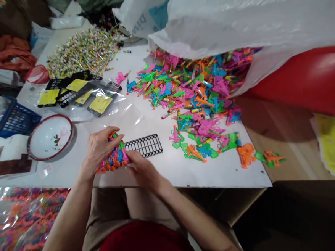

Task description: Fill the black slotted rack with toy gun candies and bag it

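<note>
My left hand [100, 147] is curled over a bundle of small plastic toys [114, 160] at the near edge of the desk [165, 171], fingers closed on top of the stack, pinning it. My right hand [143, 169] is just right of it, fingertips touching the bundle's right end and the near-left corner of the black plastic rack [144, 145]; can't tell whether it actually pinches anything, thumb side is hidden.

The rack lies flat, touching the bundle, with its slots on the right half bare.

To do this well, I'd judge:
- keep the left hand pressing down so the row doesn't fan out
- hold the rack flat with the right fingertips so it can't slide right on the smooth desk
- seat pieces one slot at a time, same orientation

Supply: the loose toy pile [194, 97] spills from the white sack [248, 16], far right and well apart from my hands. Orange stragglers [245, 153] sit near the right desk edge. Enamel bowl [50, 136] left; filled carded racks [79, 95] far left.
</note>
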Demonstrator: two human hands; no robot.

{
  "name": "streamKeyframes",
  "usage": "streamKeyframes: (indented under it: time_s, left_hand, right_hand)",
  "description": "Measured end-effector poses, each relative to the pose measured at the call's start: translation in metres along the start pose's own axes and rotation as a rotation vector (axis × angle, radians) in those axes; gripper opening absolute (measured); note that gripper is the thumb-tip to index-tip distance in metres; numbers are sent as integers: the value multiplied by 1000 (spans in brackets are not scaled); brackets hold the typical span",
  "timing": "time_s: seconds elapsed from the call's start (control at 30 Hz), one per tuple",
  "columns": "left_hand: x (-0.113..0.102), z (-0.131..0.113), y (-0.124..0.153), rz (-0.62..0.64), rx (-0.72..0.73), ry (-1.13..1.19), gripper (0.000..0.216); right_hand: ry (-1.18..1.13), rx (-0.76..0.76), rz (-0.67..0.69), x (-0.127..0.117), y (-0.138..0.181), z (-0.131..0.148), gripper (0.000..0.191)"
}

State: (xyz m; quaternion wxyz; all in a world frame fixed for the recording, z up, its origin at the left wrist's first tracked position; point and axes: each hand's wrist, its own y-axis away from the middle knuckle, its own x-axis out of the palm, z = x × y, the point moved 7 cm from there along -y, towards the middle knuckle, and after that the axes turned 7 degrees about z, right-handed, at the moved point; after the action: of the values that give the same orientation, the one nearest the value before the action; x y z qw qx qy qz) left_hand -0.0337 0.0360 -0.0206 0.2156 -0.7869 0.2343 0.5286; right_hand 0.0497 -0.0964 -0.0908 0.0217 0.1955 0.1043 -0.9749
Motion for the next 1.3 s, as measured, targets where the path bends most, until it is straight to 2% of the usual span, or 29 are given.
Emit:
streamKeyframes:
  time_s: [0.07,0.17,0.23,0.3,0.37,0.4,0.47,0.53,0.6,0.67,0.7,0.73,0.8,0.9,0.97,1.03,1.1,1.3]
  left_hand:
    - [2,0,2,15,3,0,28]
    - [7,1,3,34,28,9,27]
    - [10,-1,4,30,56,12,26]
    - [13,-5,5,10,90,-1,24]
    - [14,-13,7,-17,140,-11,22]
    - [14,-19,7,-30,169,-11,21]
    - [12,-29,7,-34,225,-6,18]
    - [11,-37,6,-20,261,-4,16]
    - [9,-40,6,-23,284,-4,15]
    - [7,-40,6,-57,294,-3,16]
    - [7,-40,6,-75,298,2,17]
    - [8,-40,7,-85,299,12,18]
    - [10,-40,7,-91,291,42,18]
    - [12,-39,6,-77,273,79,18]
    - [13,-41,6,-44,289,78,16]
    - [13,-42,5,-14,313,72,15]
    - [12,-42,4,-26,312,77,16]
    - [10,-44,3,-38,328,29,17]
  right_hand:
    - [-36,-33,9,0,1,4,54]
    - [-17,-47,173,-22,-13,-6,51]
    - [113,-39,210,-58,-38,-21,42]
    - [326,17,137,-94,-75,-41,38]
    - [507,69,123,-104,-114,-60,39]
    - [576,67,162,-95,-132,-66,41]
    - [666,4,267,-58,-159,-71,41]
    - [695,-113,366,-12,-176,-65,39]
    - [667,-255,463,24,-189,-51,34]
    - [596,-373,572,37,-204,-37,29]
    - [565,-391,614,33,-215,-33,25]
    - [555,-369,627,21,-230,-33,22]
    - [599,-244,567,-19,-270,-44,22]
    - [787,-1,305,-98,-334,-79,31]
    - [963,150,200,-135,-360,-109,40]
    - [1108,221,217,-147,-368,-133,42]
    - [1173,219,289,-143,-358,-145,38]
    - [1205,165,430,-121,-280,-131,28]
